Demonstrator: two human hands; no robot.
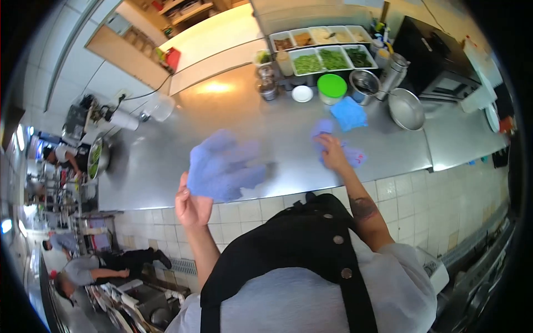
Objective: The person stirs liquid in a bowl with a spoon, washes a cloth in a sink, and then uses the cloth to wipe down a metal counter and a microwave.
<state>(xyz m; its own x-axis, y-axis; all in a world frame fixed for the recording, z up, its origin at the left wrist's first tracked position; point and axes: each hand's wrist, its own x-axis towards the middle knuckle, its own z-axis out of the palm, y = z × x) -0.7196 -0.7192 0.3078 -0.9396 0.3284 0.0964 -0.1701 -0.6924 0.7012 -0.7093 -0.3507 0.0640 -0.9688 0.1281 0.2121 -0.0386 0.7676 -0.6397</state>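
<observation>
My left hand [192, 206] is raised at the counter's front edge, its fingers closed on a blue-purple cloth [225, 166]. That cloth hangs over the steel counter [222, 105], its right side smeared by motion and part of the fingers hidden behind it. Further right, my right hand [334, 153] reaches down to the counter, with bent fingers gripping a second purple cloth [354, 157] that lies crumpled there with small pink marks. Just beyond it is a folded bright blue cloth [349, 114], apart from my fingers.
Along the back are trays of chopped greens [333, 58], a green-lidded tub [332, 86], a white lid [302, 94] and a steel pot [365, 84]. A metal bowl [406, 109] stands at right beside a black oven [436, 61]. Other people [94, 271] are at left.
</observation>
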